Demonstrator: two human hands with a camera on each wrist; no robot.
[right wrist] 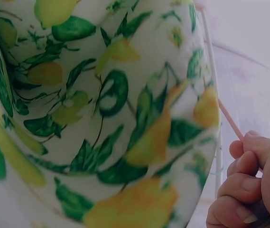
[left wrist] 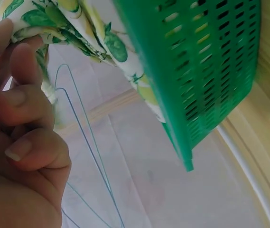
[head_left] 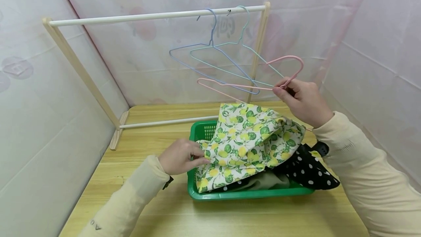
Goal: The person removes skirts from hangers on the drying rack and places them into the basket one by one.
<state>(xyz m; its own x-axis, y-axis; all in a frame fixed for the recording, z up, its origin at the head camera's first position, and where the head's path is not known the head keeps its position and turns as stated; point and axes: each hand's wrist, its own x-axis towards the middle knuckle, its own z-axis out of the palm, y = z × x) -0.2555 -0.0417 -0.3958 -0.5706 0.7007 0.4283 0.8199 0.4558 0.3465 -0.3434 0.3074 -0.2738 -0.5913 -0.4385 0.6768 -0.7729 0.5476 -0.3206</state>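
My right hand (head_left: 304, 100) pinches a pink hanger (head_left: 235, 85) just below its hook, with the hook pointing up and left. A white cloth printed with lemons and green leaves (head_left: 243, 145) covers part of the hanger's lower bar and drapes down into a green basket (head_left: 250, 194). At the basket's left side, my left hand (head_left: 182, 157) pinches the cloth's edge between thumb and fingers, also visible in the left wrist view. Close folds of the lemon cloth (right wrist: 111, 118) fill most of the right wrist view. Beneath it lie a black polka-dot cloth (head_left: 312, 171) and an olive cloth (head_left: 268, 181).
Behind the basket stands a wooden rack with a white rail (head_left: 131, 18). A blue hanger (head_left: 212, 36) and a mint-green hanger (head_left: 242, 34) hang near its right end. The basket sits on a wood-grain table (head_left: 158, 207), with pale draped walls around it.
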